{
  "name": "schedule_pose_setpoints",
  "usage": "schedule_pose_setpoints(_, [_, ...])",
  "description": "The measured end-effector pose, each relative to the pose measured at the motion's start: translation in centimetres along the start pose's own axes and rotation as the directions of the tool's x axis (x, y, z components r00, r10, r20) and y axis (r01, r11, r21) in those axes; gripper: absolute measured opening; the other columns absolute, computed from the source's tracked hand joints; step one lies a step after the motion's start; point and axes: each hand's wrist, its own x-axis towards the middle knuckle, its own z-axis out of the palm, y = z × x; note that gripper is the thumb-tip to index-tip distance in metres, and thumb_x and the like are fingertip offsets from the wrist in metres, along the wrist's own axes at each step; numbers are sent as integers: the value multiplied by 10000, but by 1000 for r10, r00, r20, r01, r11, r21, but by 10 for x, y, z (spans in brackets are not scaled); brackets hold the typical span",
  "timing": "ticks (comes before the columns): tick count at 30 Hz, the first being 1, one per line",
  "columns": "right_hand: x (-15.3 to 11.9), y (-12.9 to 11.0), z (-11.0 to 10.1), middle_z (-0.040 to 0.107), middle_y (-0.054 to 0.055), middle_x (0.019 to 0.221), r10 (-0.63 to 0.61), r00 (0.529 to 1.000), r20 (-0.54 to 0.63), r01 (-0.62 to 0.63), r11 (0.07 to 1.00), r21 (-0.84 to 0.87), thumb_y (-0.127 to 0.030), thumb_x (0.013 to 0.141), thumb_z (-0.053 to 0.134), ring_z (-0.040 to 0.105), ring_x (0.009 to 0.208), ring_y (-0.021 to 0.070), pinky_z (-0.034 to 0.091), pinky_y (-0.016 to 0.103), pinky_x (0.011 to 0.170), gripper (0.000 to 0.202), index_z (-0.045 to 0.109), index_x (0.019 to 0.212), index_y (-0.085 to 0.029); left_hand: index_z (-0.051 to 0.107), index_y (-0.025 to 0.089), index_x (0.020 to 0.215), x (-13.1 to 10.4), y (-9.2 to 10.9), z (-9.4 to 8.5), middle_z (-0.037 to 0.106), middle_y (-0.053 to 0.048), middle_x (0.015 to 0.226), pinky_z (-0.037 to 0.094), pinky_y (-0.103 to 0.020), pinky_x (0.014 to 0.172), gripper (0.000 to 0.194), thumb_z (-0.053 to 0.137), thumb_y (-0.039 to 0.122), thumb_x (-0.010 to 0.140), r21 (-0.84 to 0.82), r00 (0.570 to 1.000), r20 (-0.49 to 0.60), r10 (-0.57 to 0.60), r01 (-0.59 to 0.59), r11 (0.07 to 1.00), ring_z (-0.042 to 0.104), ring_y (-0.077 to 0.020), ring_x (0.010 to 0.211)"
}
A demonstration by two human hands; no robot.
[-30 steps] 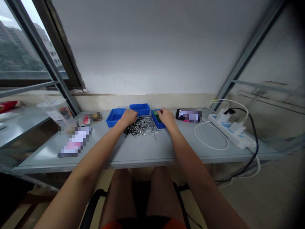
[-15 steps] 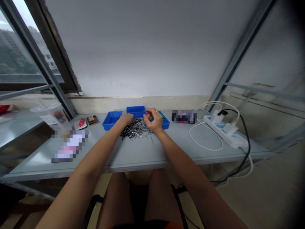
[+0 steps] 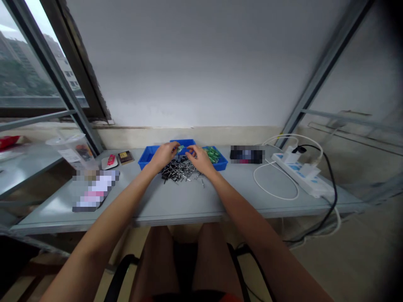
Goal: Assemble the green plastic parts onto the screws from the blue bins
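Observation:
My left hand [image 3: 166, 153] is closed on a small light-green piece [image 3: 180, 149], held above the pile near the back blue tray. My right hand [image 3: 198, 157] is just right of it, thumb and fingers apart, with nothing visible between them. Below both hands lies a pile of small metal and black pieces [image 3: 181, 170]. Green pieces [image 3: 212, 154] fill the right blue tray [image 3: 221, 165]. The left blue tray [image 3: 145, 157] is partly behind my left hand, and the back blue tray [image 3: 182, 141] stands against the wall side.
A power strip [image 3: 302, 178] with plugs and looped cables lies on the right of the table [image 3: 189, 205]. Left are a blurred phone [image 3: 97, 191], a plastic cup [image 3: 74, 153], a red item [image 3: 111, 159] and a dark box [image 3: 124, 157].
My left hand has risen from the pile and now holds the light-green piece. My right hand has shifted slightly left, uncovering more of the green pieces. The view has moved slightly.

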Motion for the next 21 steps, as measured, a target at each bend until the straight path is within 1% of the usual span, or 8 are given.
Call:
schedule_pose_setpoints(2, [0,-1,3,587,61,953,81,997,7,-82,993,80,-359,823,553,564,730,140,464,323,753,268,553,1035,-194,578,179,1065,-15,5,-3,661,-67,953,468,-295,781,235,449,182,868,-20,993,-88,75,-77,997,600,-184,889])
schedule_pose_setpoints(4, [0,-4,6,590,58,961,167,982,88,-182,958,219,-401,830,539,585,753,146,486,311,699,297,536,1058,-211,584,175,1041,-28,7,-3,654,-66,918,468,-292,759,217,443,187,876,-12,982,-139,126,-129,992,589,-181,873])
schedule_pose_setpoints(7, [-2,-8,9,604,46,928,258,932,253,-346,841,415,-451,860,469,613,769,161,486,263,547,298,526,1056,-234,579,173,1037,-38,7,1,647,-66,902,465,-288,741,210,439,181,881,-2,970,-165,179,-182,983,576,-175,854])
schedule_pose_setpoints(9, [-3,-9,10,609,38,887,284,907,312,-407,787,464,-448,853,486,620,750,161,480,248,503,280,538,1026,-234,574,171,1038,-40,6,4,643,-66,889,463,-288,735,209,433,175,885,2,965,-152,213,-215,977,570,-176,852])
schedule_pose_setpoints(12, [-4,-9,10,607,21,776,262,890,372,-427,765,482,-368,809,576,615,725,157,496,259,533,216,570,966,-219,577,171,1012,-41,7,8,637,-60,859,459,-290,725,193,438,162,879,0,964,-123,234,-236,972,560,-181,854])
schedule_pose_setpoints(15, [-4,-7,10,611,12,750,226,888,400,-419,754,506,-282,763,626,599,733,150,497,263,563,200,587,949,-217,575,176,1002,-42,10,10,636,-54,878,459,-296,738,176,454,167,873,-37,971,-145,189,-196,980,557,-178,852])
schedule_pose_setpoints(18, [-3,-6,10,601,-6,723,223,901,372,-404,744,532,-242,716,657,578,708,141,486,260,558,246,582,950,-220,570,182,1007,-43,14,10,623,-53,915,461,-310,781,168,462,212,882,-64,970,-195,142,-157,986,555,-181,880])
schedule_pose_setpoints(21, [-2,-5,11,589,-16,710,238,917,320,-385,739,552,-244,686,676,566,694,141,479,261,553,273,574,938,-219,563,187,1032,-43,17,10,583,-73,1001,453,-332,849,190,476,266,882,-85,966,-252,63,-87,993,538,-198,976])
